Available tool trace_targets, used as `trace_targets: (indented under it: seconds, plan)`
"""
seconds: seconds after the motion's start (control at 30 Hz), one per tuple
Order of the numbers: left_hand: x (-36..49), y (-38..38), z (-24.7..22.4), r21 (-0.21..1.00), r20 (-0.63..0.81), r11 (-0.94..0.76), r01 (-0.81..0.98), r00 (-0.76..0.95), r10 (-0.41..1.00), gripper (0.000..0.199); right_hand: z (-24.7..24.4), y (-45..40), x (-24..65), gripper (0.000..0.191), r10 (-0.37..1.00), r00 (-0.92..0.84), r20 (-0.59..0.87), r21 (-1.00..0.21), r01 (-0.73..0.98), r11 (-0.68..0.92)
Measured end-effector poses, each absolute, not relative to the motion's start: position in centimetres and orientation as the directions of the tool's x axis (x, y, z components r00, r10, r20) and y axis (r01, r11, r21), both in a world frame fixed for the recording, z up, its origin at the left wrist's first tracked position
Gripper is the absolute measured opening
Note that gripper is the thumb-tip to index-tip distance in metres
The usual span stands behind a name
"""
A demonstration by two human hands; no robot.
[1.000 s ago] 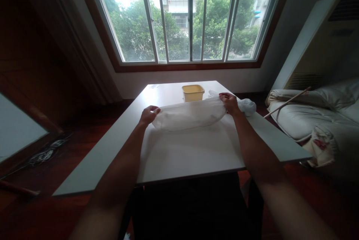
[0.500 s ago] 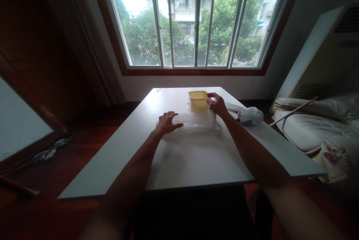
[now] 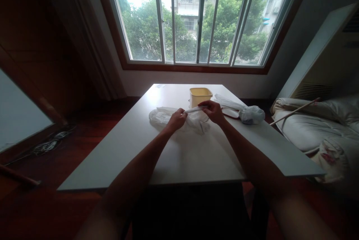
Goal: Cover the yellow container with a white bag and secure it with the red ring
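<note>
A thin, whitish plastic bag (image 3: 161, 116) lies crumpled on the white table (image 3: 196, 157), its upper edge lifted between my hands. My left hand (image 3: 177, 119) is closed on the gathered edge of the bag. At the other end of that stretched edge, my right hand (image 3: 211, 111) pinches the plastic between thumb and fingers. Right behind the hands stands a yellow square tub (image 3: 201, 94), upright and open at the top; its lower part is partly hidden by the bag and my right hand.
Right of the tub lie a clear plastic bag (image 3: 228, 101), a brown-rimmed white object (image 3: 230, 113) and a knotted bag (image 3: 252, 115) with something in it. A padded bundle (image 3: 297, 124) with a stick (image 3: 294, 111) is beyond the right table edge. A window (image 3: 199, 19) is ahead.
My right hand has left the tub's rim and gripped the bag. My left hand has closed and moved right. The bag's edge is now raised and pulled between both hands.
</note>
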State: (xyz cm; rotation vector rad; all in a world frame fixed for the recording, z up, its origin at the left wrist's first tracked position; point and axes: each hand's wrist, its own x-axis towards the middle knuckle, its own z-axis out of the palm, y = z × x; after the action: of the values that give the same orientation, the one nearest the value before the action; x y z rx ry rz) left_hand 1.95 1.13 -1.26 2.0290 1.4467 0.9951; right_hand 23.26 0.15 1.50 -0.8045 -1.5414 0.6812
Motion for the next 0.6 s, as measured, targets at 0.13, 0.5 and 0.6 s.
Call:
trace_targets:
  seconds: [0.13, 0.5, 0.6]
  plan:
    - [0.9, 1.8, -2.5, 0.536, 0.208, -0.253, 0.805, 0.165, 0.964, 0.059, 1.6, -0.6, 23.6, 0.020, 0.780, -0.006, 0.626, -0.773, 0.130, 0.621]
    - [-4.4, 5.3, -4.7, 0.643, 0.147, -0.090, 0.760, -0.007, 0.989, 0.042, 2.7, -1.0, 26.5, 0.035, 0.762, 0.116, 0.638, -0.751, 0.314, 0.581]
    - [-4.8, 5.7, -4.5, 0.851, 0.165, -0.117, 0.512, -0.050, 0.985, 0.024, 2.7, -1.0, 27.4, 0.040, 0.807, 0.008, 0.591, -0.737, 0.411, 0.536]
